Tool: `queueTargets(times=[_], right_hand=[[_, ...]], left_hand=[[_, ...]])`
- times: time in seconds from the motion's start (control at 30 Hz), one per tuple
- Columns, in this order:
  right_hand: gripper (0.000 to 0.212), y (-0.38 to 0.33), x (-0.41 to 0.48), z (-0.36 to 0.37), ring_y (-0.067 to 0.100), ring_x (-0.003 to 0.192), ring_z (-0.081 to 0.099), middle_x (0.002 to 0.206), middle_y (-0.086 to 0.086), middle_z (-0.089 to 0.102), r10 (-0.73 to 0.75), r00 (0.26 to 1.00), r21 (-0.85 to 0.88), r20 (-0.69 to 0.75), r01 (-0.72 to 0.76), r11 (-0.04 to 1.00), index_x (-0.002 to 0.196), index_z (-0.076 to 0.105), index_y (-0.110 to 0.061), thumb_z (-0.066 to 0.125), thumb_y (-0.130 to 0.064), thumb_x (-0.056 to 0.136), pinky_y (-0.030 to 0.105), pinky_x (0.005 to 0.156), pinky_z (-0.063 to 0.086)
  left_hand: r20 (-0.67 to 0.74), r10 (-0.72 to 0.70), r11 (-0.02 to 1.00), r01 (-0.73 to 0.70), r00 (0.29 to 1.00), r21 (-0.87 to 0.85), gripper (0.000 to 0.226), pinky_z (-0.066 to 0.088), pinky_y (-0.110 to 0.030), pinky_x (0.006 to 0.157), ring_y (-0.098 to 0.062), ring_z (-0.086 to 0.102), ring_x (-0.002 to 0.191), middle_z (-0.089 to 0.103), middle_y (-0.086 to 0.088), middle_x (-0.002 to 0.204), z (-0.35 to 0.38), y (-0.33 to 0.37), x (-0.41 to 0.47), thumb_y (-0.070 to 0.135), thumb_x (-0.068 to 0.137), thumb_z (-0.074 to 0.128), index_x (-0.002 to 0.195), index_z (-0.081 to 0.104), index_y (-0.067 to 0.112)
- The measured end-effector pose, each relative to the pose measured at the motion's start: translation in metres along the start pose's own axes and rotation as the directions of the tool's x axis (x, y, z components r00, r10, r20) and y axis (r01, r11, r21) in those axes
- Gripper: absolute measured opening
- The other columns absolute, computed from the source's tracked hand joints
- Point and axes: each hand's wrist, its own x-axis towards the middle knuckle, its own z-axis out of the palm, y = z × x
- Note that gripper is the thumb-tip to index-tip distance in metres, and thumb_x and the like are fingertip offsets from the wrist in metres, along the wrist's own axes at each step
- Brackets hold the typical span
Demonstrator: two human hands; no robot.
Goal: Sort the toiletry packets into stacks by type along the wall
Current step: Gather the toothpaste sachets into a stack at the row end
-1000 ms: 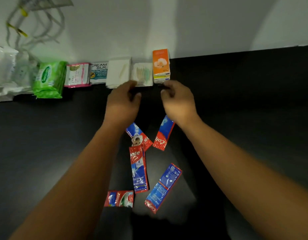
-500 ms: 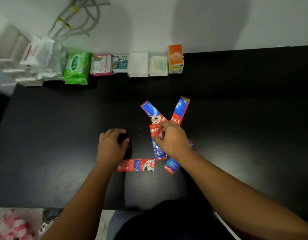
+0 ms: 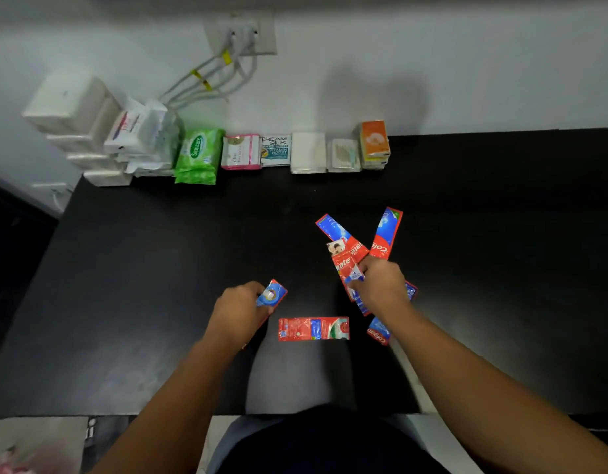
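Several red-and-blue toothpaste sachets lie loose in the middle of the black table (image 3: 125, 285). My left hand (image 3: 237, 311) grips one sachet (image 3: 272, 293) by its lower part, its blue end sticking up to the right. My right hand (image 3: 381, 285) pinches another sachet (image 3: 347, 268) lifted off the pile. One sachet (image 3: 313, 328) lies flat between my hands, two more (image 3: 386, 234) fan out beyond my right hand, and one (image 3: 378, 331) peeks from under my right wrist. Sorted stacks line the wall.
Along the wall from left to right stand white boxes (image 3: 73, 124), a white bag (image 3: 145, 138), a green wipes pack (image 3: 198, 155), a pink packet stack (image 3: 241, 151), a Cream Silk stack (image 3: 276, 150), white packet stacks (image 3: 307, 152) and an orange stack (image 3: 374, 142). Cables hang from a wall socket (image 3: 241, 35).
Both hands drew back from the stacks at the wall to the loose sachets. My left hand has picked up one sachet and my right hand has lifted another.
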Motion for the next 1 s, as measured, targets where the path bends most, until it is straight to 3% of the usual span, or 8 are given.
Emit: queueTargets(times=[0.1, 0.2, 0.27, 0.43, 0.53, 0.63, 0.8, 1.0], right_hand=[[0.027, -0.001, 0.001, -0.001, 0.031, 0.109, 0.063, 0.118, 0.013, 0.065, 0.065, 0.998, 0.011, 0.021, -0.065, 0.998, 0.114, 0.066, -0.011, 0.069, -0.024, 0.091, 0.042, 0.091, 0.055], [0.007, 0.001, -0.002, 0.005, 0.028, 0.099, 0.066, 0.105, 0.012, 0.070, 0.068, 0.997, 0.221, -0.028, -0.060, 0.973, 0.092, 0.069, -0.015, 0.065, -0.020, 0.093, 0.034, 0.083, 0.054], [0.007, 0.000, -0.005, 0.008, 0.023, 0.093, 0.066, 0.100, 0.009, 0.071, 0.085, 0.996, 0.353, -0.033, -0.068, 0.933, 0.094, 0.071, -0.013, 0.065, -0.017, 0.093, 0.031, 0.079, 0.052], [0.004, -0.007, -0.008, 0.006, 0.019, 0.092, 0.068, 0.089, 0.001, 0.071, 0.111, 0.994, 0.605, -0.006, -0.084, 0.792, 0.090, 0.070, -0.016, 0.068, -0.013, 0.092, 0.038, 0.085, 0.056], [0.013, -0.011, -0.009, 0.005, 0.018, 0.078, 0.067, 0.090, 0.010, 0.074, 0.109, 0.993, 0.704, 0.052, -0.114, 0.701, 0.082, 0.069, -0.019, 0.067, -0.012, 0.092, 0.036, 0.072, 0.058], [0.015, -0.011, -0.014, 0.003, 0.016, 0.065, 0.061, 0.083, 0.009, 0.072, 0.073, 0.994, 0.717, 0.077, -0.106, 0.689, 0.084, 0.071, -0.018, 0.064, -0.011, 0.095, 0.030, 0.059, 0.053], [0.016, -0.004, -0.012, -0.002, 0.020, 0.066, 0.061, 0.078, 0.009, 0.070, 0.059, 0.994, 0.693, 0.095, -0.109, 0.713, 0.088, 0.071, -0.019, 0.060, -0.013, 0.097, 0.039, 0.067, 0.055], [0.019, 0.000, 0.004, -0.007, 0.019, 0.075, 0.065, 0.082, 0.004, 0.068, 0.083, 0.994, 0.452, 0.065, -0.103, 0.886, 0.091, 0.072, -0.011, 0.056, -0.015, 0.098, 0.041, 0.077, 0.059]], left_hand=[[-0.079, 0.057, 0.997, -0.061, 0.995, -0.054, 0.022, 0.044, -0.026, 0.069, -0.018, 0.064, 0.083, 0.074, -0.005, 0.101, -0.001, -0.003, 0.003, 0.025, 0.093, 0.067, 0.113, 0.071, 0.017], [-0.179, 0.083, 0.973, -0.119, 0.980, -0.198, 0.017, 0.047, -0.027, 0.070, -0.016, 0.066, 0.084, 0.075, -0.001, 0.098, -0.007, 0.002, 0.002, 0.021, 0.096, 0.063, 0.109, 0.073, 0.018], [-0.178, 0.050, 0.919, -0.115, 0.983, -0.377, 0.011, 0.051, -0.025, 0.069, -0.009, 0.068, 0.079, 0.074, 0.006, 0.088, -0.011, 0.009, 0.003, 0.020, 0.095, 0.066, 0.100, 0.073, 0.025], [0.046, 0.027, 0.628, 0.019, 0.999, -0.778, 0.006, 0.054, -0.025, 0.066, -0.006, 0.068, 0.071, 0.075, 0.000, 0.085, -0.003, 0.050, 0.015, 0.010, 0.093, 0.069, 0.098, 0.072, 0.010], [0.175, 0.063, 0.467, 0.125, 0.983, -0.875, 0.009, 0.055, -0.023, 0.066, -0.013, 0.068, 0.074, 0.074, -0.004, 0.085, 0.009, 0.081, 0.019, 0.004, 0.093, 0.067, 0.091, 0.069, 0.012], [0.198, 0.050, 0.471, 0.152, 0.979, -0.869, 0.007, 0.057, -0.025, 0.067, -0.015, 0.069, 0.077, 0.075, -0.009, 0.090, 0.023, 0.097, 0.026, 0.004, 0.091, 0.070, 0.094, 0.069, 0.010], [0.183, 0.016, 0.570, 0.141, 0.983, -0.809, 0.012, 0.054, -0.025, 0.062, -0.013, 0.069, 0.080, 0.074, -0.004, 0.096, 0.030, 0.106, 0.036, 0.013, 0.090, 0.073, 0.099, 0.066, 0.013], [0.214, -0.080, 0.501, 0.225, 0.974, -0.836, 0.021, 0.053, -0.020, 0.054, -0.011, 0.070, 0.072, 0.075, -0.008, 0.097, 0.038, 0.109, 0.048, 0.008, 0.091, 0.071, 0.111, 0.064, 0.010]])
